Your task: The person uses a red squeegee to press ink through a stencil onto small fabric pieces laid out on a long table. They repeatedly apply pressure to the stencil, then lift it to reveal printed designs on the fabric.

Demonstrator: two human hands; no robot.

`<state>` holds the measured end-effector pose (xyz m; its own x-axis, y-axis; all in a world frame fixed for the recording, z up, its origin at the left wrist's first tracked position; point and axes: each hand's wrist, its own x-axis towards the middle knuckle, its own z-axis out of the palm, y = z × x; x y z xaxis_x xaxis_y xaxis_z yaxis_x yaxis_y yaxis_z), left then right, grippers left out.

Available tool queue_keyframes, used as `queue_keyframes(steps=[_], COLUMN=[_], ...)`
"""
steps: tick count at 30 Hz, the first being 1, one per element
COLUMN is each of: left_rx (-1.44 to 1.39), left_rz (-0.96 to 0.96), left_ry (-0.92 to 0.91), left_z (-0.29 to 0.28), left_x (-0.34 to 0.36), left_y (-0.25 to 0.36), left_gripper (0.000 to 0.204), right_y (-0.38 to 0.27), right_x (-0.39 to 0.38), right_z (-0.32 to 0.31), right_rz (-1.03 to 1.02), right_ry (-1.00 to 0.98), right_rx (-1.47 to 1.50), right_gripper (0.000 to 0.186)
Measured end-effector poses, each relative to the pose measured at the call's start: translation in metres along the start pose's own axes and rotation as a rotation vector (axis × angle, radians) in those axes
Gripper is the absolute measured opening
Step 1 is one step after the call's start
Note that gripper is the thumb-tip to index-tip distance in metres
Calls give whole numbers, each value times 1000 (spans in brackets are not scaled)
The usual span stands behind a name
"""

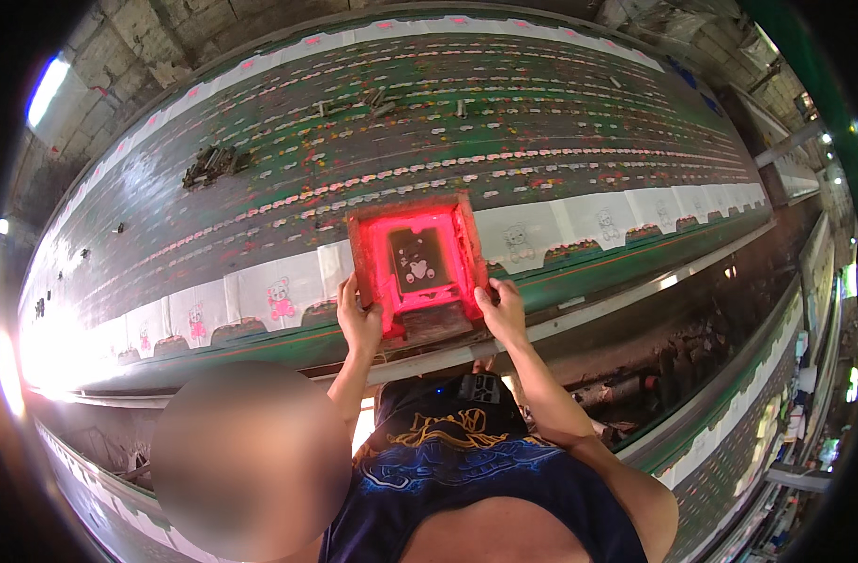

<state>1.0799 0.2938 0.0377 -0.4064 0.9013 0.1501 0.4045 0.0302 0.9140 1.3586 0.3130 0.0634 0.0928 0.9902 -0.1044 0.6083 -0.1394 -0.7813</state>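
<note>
At left along the worktop point(157, 235), white pieces printed with pink bears point(280, 300) run toward the bright end. My left grip point(360, 314) is curled around the near left corner of a red-rimmed screen frame point(417, 263), its dark panel showing a bear. The frame lies between my two grips and mostly beyond them, over the white strip; whether it touches I cannot tell. My right grip point(501, 305) clasps the near right corner. Further right, white pieces carry outlined bears point(519, 242).
</note>
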Motion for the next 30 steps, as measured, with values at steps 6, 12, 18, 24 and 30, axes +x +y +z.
queue_keyframes(steps=[6, 12, 18, 24, 30], left_rx=[-7, -102, 35, 84, 141], left_rz=[9, -25, -30, -42, -71], left_ry=[-11, -7, -8, -11, -25], left_z=[105, 189, 206, 207, 209], left_x=[-18, -36, -42, -42, -43], left_y=[39, 59, 62, 61, 58], left_gripper=[66, 66, 65, 65, 63], right_y=[64, 123, 149, 135, 77], right_x=[41, 78, 87, 72, 37], right_z=[-86, -144, -158, -160, -171], right_rz=[0, -14, -8, -360, -723], right_ry=[55, 53, -41, 125, -344], right_rx=[-33, -88, -103, -122, -178], right_gripper=[58, 58, 60, 55, 55])
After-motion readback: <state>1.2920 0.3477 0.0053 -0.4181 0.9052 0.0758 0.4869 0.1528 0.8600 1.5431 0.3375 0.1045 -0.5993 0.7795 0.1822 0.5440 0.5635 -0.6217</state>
